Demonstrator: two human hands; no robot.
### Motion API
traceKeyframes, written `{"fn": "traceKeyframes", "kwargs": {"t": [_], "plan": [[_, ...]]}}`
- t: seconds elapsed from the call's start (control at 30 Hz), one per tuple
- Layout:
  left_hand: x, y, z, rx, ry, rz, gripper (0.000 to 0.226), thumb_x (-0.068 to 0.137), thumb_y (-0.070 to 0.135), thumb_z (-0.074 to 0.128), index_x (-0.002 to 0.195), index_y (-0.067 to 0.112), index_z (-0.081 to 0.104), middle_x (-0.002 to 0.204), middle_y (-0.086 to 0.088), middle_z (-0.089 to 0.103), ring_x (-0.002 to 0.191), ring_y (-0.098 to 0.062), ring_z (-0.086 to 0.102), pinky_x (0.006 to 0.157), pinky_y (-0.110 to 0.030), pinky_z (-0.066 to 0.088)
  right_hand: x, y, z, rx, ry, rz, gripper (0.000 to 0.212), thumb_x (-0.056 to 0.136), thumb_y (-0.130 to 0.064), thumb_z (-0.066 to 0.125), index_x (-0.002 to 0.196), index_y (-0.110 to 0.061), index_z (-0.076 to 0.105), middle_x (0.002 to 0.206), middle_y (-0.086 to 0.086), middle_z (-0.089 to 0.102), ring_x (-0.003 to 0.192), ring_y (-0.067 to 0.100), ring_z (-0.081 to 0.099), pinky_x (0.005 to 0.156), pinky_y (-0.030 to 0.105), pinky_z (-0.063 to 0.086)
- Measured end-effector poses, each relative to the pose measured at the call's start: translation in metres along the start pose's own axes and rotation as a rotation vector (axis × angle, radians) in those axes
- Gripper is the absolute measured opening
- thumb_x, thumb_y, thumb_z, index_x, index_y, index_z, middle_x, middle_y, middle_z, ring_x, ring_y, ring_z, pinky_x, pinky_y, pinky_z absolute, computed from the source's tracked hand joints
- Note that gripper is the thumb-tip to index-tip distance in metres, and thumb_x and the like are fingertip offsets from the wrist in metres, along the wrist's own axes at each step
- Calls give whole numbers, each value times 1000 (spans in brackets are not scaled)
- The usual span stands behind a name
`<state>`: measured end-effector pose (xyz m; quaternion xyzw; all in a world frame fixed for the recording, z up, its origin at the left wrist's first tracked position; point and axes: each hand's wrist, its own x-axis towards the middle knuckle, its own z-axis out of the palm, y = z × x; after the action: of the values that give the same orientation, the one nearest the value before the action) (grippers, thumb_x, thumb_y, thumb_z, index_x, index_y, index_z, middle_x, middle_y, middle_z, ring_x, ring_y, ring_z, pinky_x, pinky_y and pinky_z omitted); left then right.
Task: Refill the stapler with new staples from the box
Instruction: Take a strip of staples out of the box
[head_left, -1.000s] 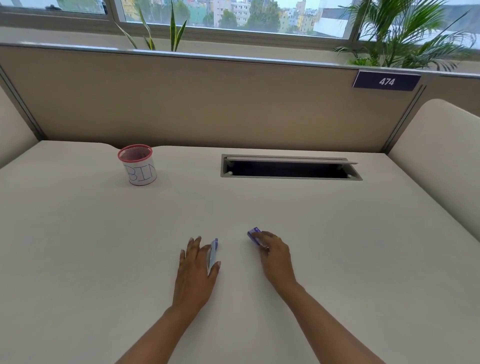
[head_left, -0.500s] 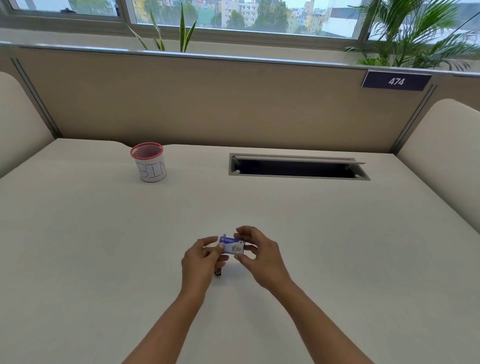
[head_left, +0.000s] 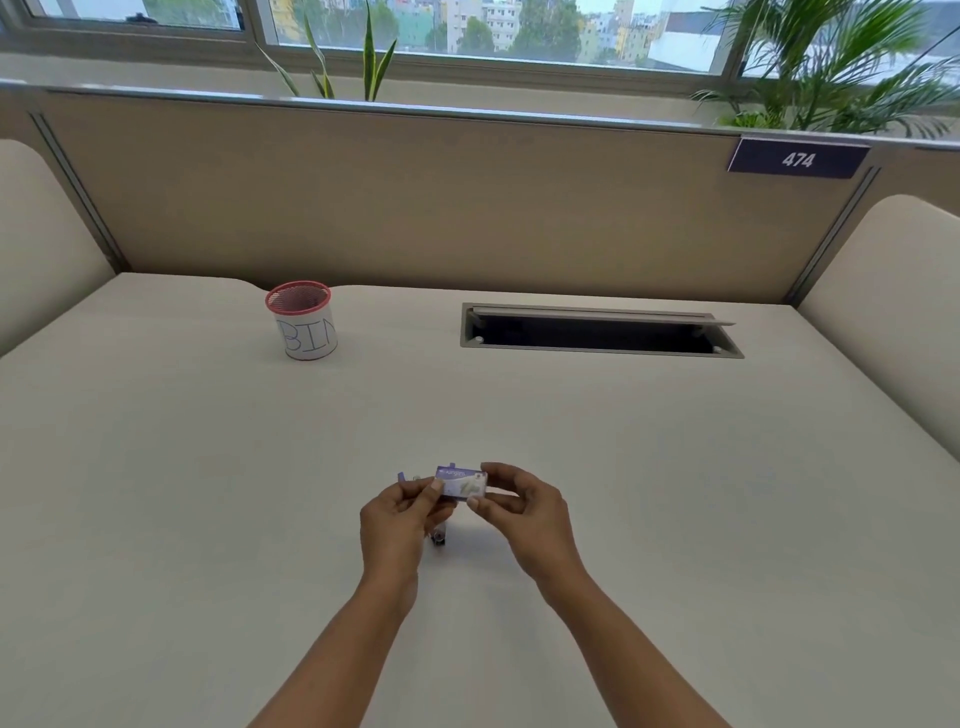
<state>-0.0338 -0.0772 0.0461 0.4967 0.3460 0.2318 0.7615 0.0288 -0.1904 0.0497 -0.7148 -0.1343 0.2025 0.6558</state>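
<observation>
Both hands meet over the near middle of the bench (head_left: 208, 493), holding a small purple staple box (head_left: 463, 482) between them, lifted clear of the surface. The left hand (head_left: 400, 514) pinches the box's left end, its fingers (head_left: 434, 488) curled in against it, and a purple flap (head_left: 402, 476) stands open at that end. The right hand (head_left: 527, 512) grips the right end, fingers (head_left: 496, 470) curved over the top edge and thumb pressed under the lower one. Just below the box a small dark item (head_left: 440, 538) lies on the bench, mostly hidden by the left hand; whether it is the stapler cannot be told. Far back on the left stands a red-rimmed cup (head_left: 304, 325) marked BIN, with an open cable slot (head_left: 597, 335) to its right. Behind them runs a tan partition (head_left: 415, 208) carrying a number plate (head_left: 797, 159) reading 474.
</observation>
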Motion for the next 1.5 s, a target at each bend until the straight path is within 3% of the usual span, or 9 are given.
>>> {"fn": "traceKeyframes", "kwargs": {"t": [0.1,0.27,0.4,0.47,0.87,1.07,1.3,1.4,1.5], "plan": [[-1,1,2,-26,14,-13,9,84,0,60,77,3,63,83,-14,67,68,-19,65,60,-13,55,-1,0,0,22,-3,14,30,77,-10,72,102,-25,64,97,-8,70,80,-3,69,70,10,51],[0,2,1,-22,25,-16,10,84,-1,60,74,1,61,79,-12,66,53,-7,67,58,-13,55,-2,0,2,111,8,56,22,81,-17,70,100,-26,66,100,0,72,78,6,70,82,24,56],[1,1,1,-14,6,-6,11,86,1,58,77,3,64,81,-12,66,64,-12,65,62,-12,55,-1,-3,3,227,5,96,21,86,-7,62,106,-10,66,101,10,70,83,16,68,71,17,56],[1,0,1,-22,0,-5,11,87,1,56,80,2,64,81,-11,66,71,-16,64,63,-12,55,-1,-3,2,264,-5,112,20,87,-4,59,105,-11,65,99,11,70,84,19,67,70,16,56],[-1,0,2,-15,23,-25,10,87,2,56,81,3,64,85,-10,67,76,-17,64,63,-11,55,0,-3,1,266,3,136,18,89,1,51,96,-10,62,87,7,71,85,17,67,68,14,56],[-1,-2,2,19,28,-4,8,87,3,57,89,-1,64,86,-9,67,76,-16,64,62,-11,54,2,-4,1,195,24,141,9,81,-7,67,89,-11,64,98,17,71,86,22,68,67,17,56],[2,-1,1,-1,48,-14,10,87,4,57,80,6,65,82,-6,67,68,-10,65,62,-10,54,2,-9,-4,281,-54,188,20,92,-3,45,100,-9,63,99,12,68,87,20,67,72,19,57],[1,-1,2,-5,53,-7,9,87,4,58,80,4,64,82,-8,66,72,-15,64,60,-10,54,2,-7,-3,257,-2,166,19,91,-1,47,98,-12,62,95,10,67,85,18,65,68,18,57],[2,-1,0,4,61,-1,8,87,3,58,82,2,64,83,-10,66,73,-18,63,59,-10,54,4,-3,-4,58,107,56,13,86,-1,57,92,-12,60,92,2,64,75,12,66,66,19,57]]}}
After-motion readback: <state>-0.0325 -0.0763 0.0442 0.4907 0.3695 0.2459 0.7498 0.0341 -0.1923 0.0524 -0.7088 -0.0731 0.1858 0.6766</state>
